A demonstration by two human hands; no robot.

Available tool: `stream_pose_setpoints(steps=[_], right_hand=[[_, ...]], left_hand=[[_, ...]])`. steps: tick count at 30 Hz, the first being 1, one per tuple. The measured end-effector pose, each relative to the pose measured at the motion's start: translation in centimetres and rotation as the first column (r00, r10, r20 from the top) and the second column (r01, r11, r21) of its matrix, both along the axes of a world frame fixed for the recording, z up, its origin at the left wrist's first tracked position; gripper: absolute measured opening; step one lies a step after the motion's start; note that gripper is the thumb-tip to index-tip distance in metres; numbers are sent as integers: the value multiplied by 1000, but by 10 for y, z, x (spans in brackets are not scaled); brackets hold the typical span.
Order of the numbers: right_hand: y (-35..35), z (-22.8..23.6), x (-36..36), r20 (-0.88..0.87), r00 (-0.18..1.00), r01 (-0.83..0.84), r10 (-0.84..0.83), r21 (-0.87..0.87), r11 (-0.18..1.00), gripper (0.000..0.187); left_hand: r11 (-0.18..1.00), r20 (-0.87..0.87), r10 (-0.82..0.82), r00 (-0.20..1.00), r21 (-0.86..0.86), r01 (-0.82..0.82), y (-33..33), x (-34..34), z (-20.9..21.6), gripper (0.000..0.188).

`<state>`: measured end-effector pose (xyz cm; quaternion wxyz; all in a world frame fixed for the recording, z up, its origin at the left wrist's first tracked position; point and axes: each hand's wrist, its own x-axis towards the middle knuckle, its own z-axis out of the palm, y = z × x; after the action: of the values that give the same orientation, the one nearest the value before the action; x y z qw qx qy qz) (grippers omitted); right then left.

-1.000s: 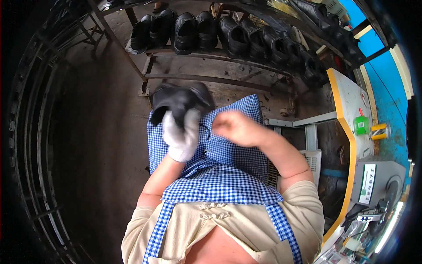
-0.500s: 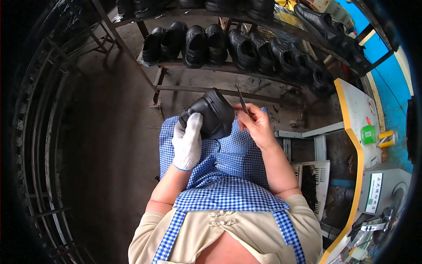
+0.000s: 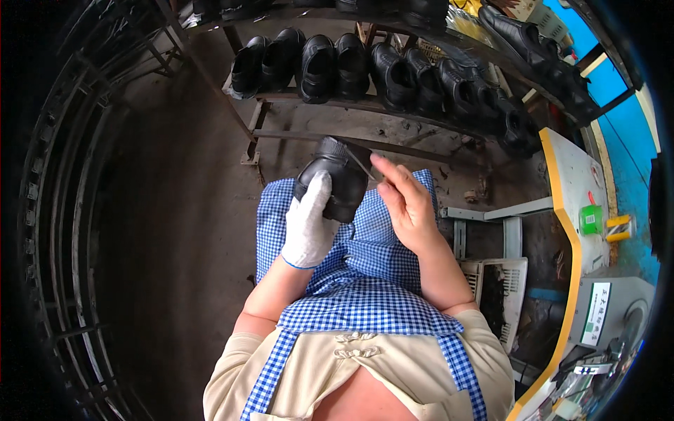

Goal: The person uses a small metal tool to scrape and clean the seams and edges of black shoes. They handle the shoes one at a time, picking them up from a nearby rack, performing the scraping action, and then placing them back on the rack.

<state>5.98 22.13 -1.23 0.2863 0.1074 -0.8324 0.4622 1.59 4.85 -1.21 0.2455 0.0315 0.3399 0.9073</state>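
Note:
My left hand, in a white knit glove, is wrapped round a black shoe above my lap. The shoe is tilted, with its ribbed edge uppermost. My bare right hand is just to the right of it and pinches a thin metal blade. This blade slants across the upper right side of the shoe and seems to touch it. Its handle end is hidden behind my fingers, so I cannot tell the exact kind of tool.
Ahead stands a metal rack with rows of black shoes. To the right is a white bench with a yellow edge, bearing a green container and a grey machine. A white crate sits below; another rack is at left.
My right hand has turned, bringing the blade from upright beside the shoe to slanting across its upper right side. The shoe has turned in my left hand, which has shifted slightly right.

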Motion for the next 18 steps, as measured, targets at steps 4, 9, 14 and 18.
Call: stream_pose_setpoints(steps=[4,9,14,18], right_hand=[[-4,5,20,30,995,91,-96,144,985,41],[-10,8,27,-1,985,165,-171,273,948,44],[-14,11,27,-25,972,224,-233,395,891,46],[-15,13,28,-35,970,232,-243,443,866,47]], left_hand=[[970,-137,111,984,-198,-137,1,-2,-6,34],[895,-255,177,951,-359,-263,5,0,-9,28],[920,-217,208,954,-287,-266,7,-1,-8,25],[879,-318,240,917,-329,-344,7,1,-17,25]])
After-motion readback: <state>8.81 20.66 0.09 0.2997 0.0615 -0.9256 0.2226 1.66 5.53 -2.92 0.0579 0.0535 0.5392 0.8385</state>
